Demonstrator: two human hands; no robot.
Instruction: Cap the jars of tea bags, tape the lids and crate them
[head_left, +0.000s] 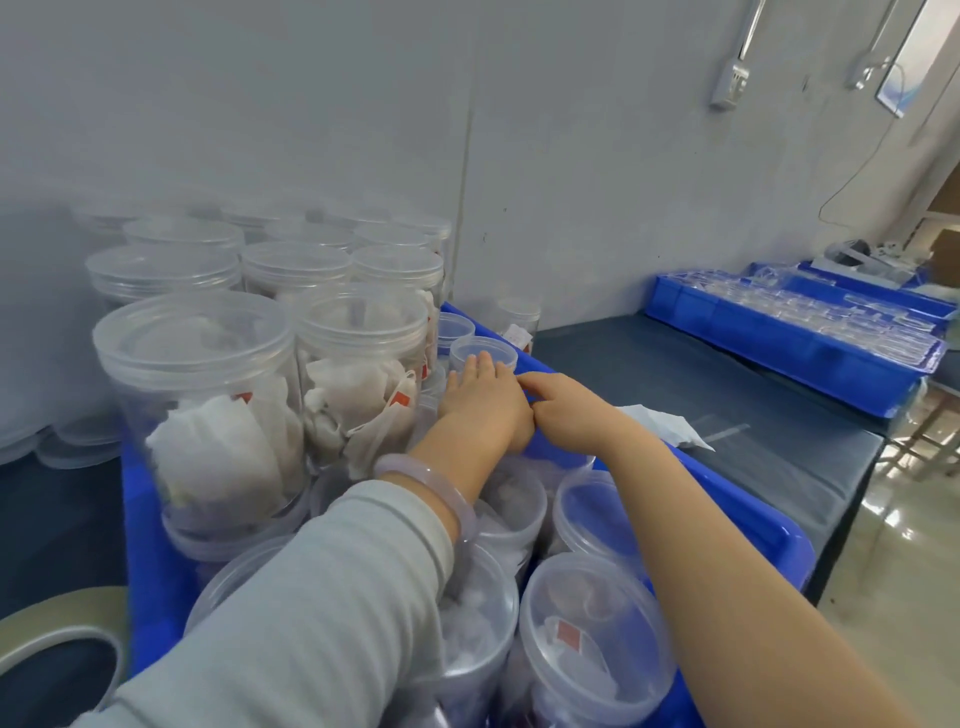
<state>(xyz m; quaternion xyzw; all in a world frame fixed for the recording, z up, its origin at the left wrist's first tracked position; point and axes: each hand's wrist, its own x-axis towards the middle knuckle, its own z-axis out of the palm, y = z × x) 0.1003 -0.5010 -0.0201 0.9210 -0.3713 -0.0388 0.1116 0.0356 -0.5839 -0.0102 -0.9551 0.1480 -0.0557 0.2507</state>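
A blue crate (748, 519) in front of me holds several clear capped jars of tea bags. More capped jars (208, 395) stand stacked as a second layer at its left and back. My left hand (483, 400) reaches palm down to the crate's far end, its straight fingers touching the lid of a small jar (496, 347). My right hand (566, 410) lies beside it over the crate's right rim, fingers loosely bent, fingertips against the back of the left hand. Nothing shows in either hand.
A roll of tape (57, 623) lies at the lower left beside the crate. White paper (670, 426) lies on the dark table (753, 457). Blue trays (810, 348) of clear lids stand at the back right. A grey wall rises close behind.
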